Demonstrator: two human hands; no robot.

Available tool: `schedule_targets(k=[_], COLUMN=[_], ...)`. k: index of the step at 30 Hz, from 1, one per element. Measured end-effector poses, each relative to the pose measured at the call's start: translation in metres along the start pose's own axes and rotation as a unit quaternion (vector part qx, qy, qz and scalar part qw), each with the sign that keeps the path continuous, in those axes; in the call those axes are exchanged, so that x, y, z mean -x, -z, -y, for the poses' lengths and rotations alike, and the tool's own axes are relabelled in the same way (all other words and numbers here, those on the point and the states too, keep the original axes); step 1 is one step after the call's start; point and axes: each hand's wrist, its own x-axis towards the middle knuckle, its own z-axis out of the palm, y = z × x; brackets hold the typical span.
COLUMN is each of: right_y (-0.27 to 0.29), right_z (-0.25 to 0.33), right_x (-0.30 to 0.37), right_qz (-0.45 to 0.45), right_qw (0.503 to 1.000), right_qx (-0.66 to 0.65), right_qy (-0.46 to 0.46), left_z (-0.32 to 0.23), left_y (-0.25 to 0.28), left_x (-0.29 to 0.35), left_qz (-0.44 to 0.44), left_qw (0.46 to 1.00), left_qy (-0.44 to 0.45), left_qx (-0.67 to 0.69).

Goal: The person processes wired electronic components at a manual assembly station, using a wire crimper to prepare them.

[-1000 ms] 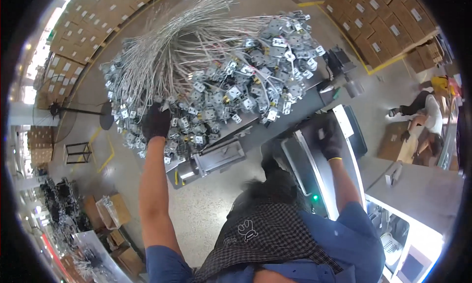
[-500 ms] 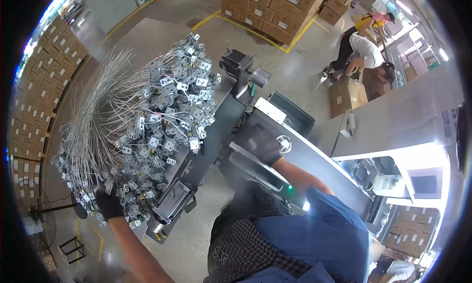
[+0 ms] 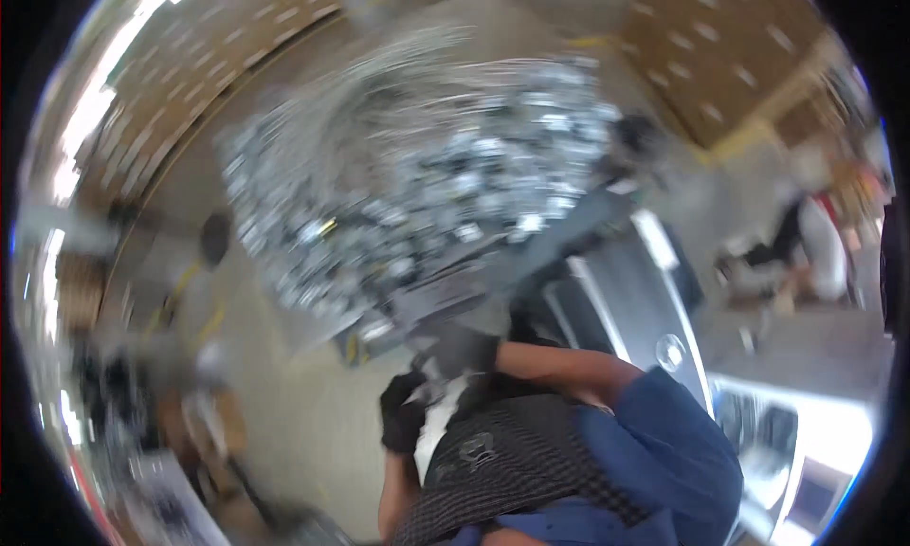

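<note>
Both my hands wear dark gloves and meet in front of my apron, near the bench edge. My left hand point(image 3: 403, 411) is closed around a small grey metal part point(image 3: 431, 387), blurred by motion. Right beside it, my right hand point(image 3: 463, 349) reaches in from the right, its fingers smeared. Whether it grips the part too I cannot tell. Beyond them a large heap of small metal parts point(image 3: 445, 191) covers the table, with a bundle of thin pale wires point(image 3: 360, 119) fanned across its far left side.
A dark machine point(image 3: 455, 290) lies along the heap's near edge. To the right runs a grey bench point(image 3: 635, 281) bearing a round white coil point(image 3: 671, 352). Stacked cartons point(image 3: 716, 48) stand at the far right, where a person in white point(image 3: 820, 247) bends over.
My view has swung left, smearing the picture. My left hand has left the heap and my right hand has left the bench; they have come together in front of me.
</note>
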Motion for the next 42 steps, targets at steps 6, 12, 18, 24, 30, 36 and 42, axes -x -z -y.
schedule_targets(k=[6,12,18,24,30,36,42], right_y=[-0.062,-0.087,-0.111,-0.12,-0.154,-0.169,-0.133], right_z=[0.031,-0.015,-0.008,0.004,-0.01,-0.021,0.007], right_x=[-0.024,-0.02,-0.035,-0.056,-0.027,-0.018,-0.062], right_qz=[0.037,0.042,-0.003,-0.067,0.052,-0.024,-0.235], right_qw=[0.972,0.989,0.971,0.969,0.975,0.963,0.946], right_qx=[0.213,0.137,0.119,-0.023,-0.027,-0.113,-0.075], right_qy=[-0.096,-0.045,-0.206,-0.236,-0.212,-0.242,-0.208], left_z=[0.032,0.056,0.155,0.108,0.161,0.165,0.21], left_y=[0.002,-0.013,0.005,0.01,0.01,0.004,-0.014], left_x=[0.044,0.065,0.084,0.109,0.18,0.192,0.241], left_qz=[-0.139,-0.206,-0.165,-0.043,-0.099,-0.124,-0.049], left_qw=[0.988,0.949,0.964,0.986,0.974,0.953,0.914], left_qy=[0.052,0.115,-0.146,0.155,0.032,0.065,0.3], left_qx=[0.038,0.21,-0.148,0.042,-0.202,-0.269,-0.268])
